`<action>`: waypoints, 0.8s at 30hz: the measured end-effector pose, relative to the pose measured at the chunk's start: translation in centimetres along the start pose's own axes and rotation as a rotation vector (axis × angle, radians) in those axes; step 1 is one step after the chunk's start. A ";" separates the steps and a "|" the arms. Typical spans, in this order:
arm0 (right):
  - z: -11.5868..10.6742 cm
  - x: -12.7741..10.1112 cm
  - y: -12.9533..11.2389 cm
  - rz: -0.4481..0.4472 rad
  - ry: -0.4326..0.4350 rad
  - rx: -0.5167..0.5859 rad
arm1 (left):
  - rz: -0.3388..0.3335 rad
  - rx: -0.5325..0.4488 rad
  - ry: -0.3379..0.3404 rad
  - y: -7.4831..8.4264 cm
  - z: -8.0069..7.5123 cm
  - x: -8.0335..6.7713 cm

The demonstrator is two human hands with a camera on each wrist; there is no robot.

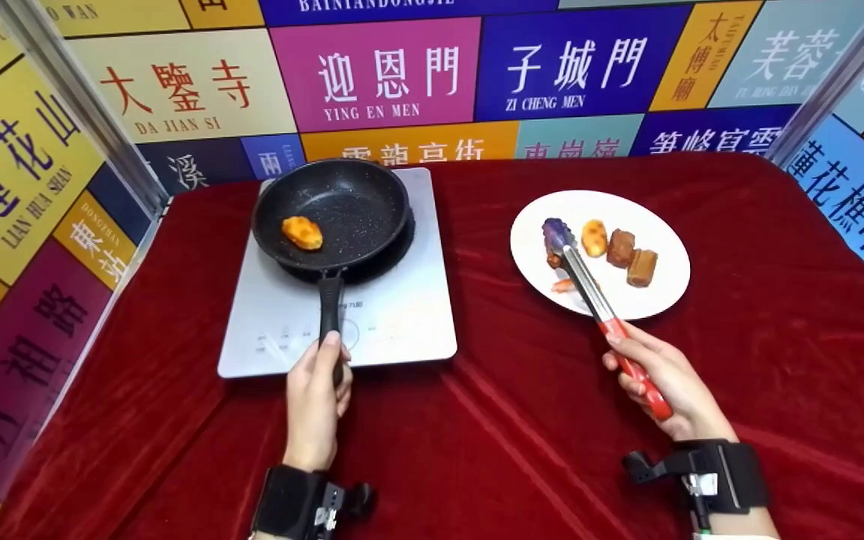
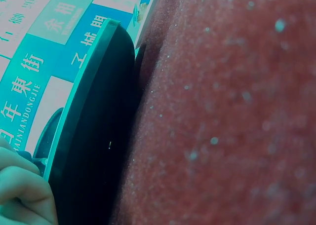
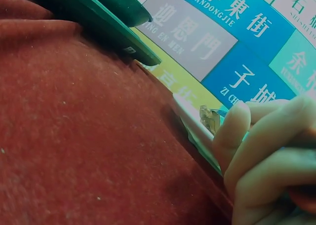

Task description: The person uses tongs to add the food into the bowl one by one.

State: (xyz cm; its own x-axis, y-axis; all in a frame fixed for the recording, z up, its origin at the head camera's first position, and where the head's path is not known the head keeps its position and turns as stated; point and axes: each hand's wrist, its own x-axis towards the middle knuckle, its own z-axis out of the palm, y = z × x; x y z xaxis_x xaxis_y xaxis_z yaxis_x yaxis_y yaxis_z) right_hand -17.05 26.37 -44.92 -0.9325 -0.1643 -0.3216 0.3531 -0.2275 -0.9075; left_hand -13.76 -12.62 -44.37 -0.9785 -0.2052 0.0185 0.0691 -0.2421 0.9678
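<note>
My left hand grips the black handle of a frying pan on the white induction cooktop. One golden, brown-spotted food piece lies inside the pan, left of its middle. Over the white plate, my right hand holds red-handled metal tongs. Their tips are at a dark purple food piece on the plate's left side. Curled fingers of the left hand show in the left wrist view; the right hand's fingers hide most of the tongs in the right wrist view.
Also on the plate are a golden spotted piece, two brown chunks and an orange-pink piece, partly behind the tongs. Dark red cloth covers the table. Panels with lettering stand behind and at both sides.
</note>
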 end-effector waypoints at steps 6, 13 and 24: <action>0.0 0.1 0.1 -0.002 -0.008 0.035 | 0.003 -0.004 -0.003 0.0 0.0 0.0; 0.1 0.2 0.2 -0.021 -0.026 0.041 | 0.002 0.003 -0.001 0.0 0.0 0.0; 1.4 -0.1 0.1 -0.043 -0.079 0.039 | -0.011 -0.003 -0.008 0.7 0.2 -0.3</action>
State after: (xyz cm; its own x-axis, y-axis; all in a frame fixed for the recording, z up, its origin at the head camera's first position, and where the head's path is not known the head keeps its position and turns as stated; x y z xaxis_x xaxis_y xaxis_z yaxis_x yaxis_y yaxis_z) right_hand -16.79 25.03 -44.60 -0.9385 -0.2284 -0.2590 0.3171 -0.2727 -0.9083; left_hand -13.41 -12.59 -43.62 -0.9808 -0.1947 0.0100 0.0590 -0.2476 0.9671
